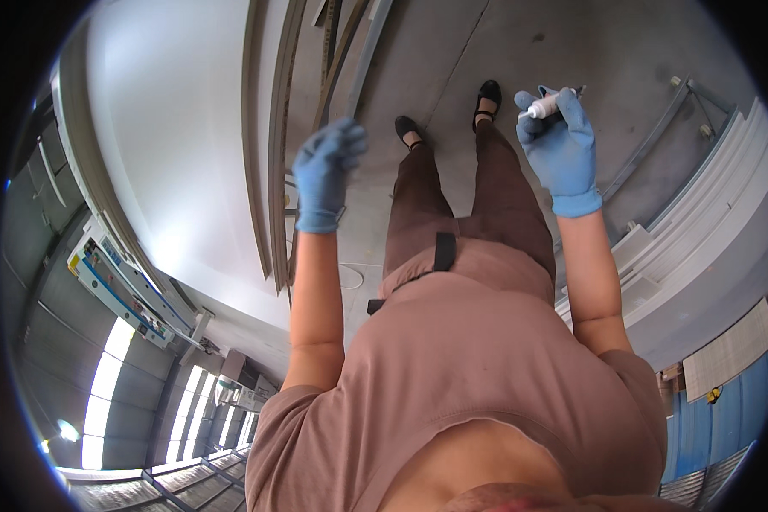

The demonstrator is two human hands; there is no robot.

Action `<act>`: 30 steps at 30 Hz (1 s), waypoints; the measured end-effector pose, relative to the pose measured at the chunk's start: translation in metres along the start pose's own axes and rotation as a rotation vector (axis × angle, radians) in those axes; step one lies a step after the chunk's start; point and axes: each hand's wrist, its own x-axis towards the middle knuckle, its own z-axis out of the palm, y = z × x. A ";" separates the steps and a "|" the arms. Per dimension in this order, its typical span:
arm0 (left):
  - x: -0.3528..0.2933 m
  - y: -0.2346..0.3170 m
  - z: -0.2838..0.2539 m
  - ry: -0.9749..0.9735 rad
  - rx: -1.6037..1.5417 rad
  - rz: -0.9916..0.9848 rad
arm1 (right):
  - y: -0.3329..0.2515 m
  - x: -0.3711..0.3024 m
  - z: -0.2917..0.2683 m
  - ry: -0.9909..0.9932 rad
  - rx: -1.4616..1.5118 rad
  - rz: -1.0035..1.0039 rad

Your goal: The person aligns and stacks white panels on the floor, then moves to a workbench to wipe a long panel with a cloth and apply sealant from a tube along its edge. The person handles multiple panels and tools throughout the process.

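Observation:
Both of my hands wear blue work gloves. My right hand (561,154) is raised above the floor at the right, its fingers and thumb closed around a small white tube (544,107). The tube's narrow end points left, and its other end sticks out past my fingers. My left hand (326,166) hangs in the air close to the edge of a large white panel (166,119). Motion smears its fingers; they look bent, and nothing shows in them.
Long strips (337,64) lie beside the panel's edge at the far left. On the right, a stack of long white boards (708,200) lies beside a grey metal frame (657,128). My feet stand on a grey concrete floor (448,51) between the two sides.

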 end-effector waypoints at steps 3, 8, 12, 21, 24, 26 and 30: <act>0.054 -0.085 -0.034 0.149 0.287 -0.194 | 0.035 0.015 -0.020 0.023 -0.004 -0.025; 0.146 -0.217 -0.119 0.351 0.695 -0.364 | 0.114 0.059 -0.073 0.221 0.092 0.010; 0.222 -0.305 -0.182 0.478 0.761 -0.398 | 0.181 0.122 -0.137 0.202 0.047 0.008; 0.419 -0.465 -0.316 0.522 0.673 -0.125 | 0.261 0.253 -0.275 -0.038 0.017 -0.041; 0.462 -0.492 -0.343 0.723 0.463 -0.100 | 0.254 0.295 -0.299 -0.275 0.173 0.124; 0.479 -0.500 -0.348 0.832 0.463 -0.148 | 0.230 0.291 -0.303 -0.130 0.028 0.081; 0.496 -0.515 -0.357 0.844 1.103 -0.091 | 0.231 0.322 -0.313 -0.253 -0.103 0.006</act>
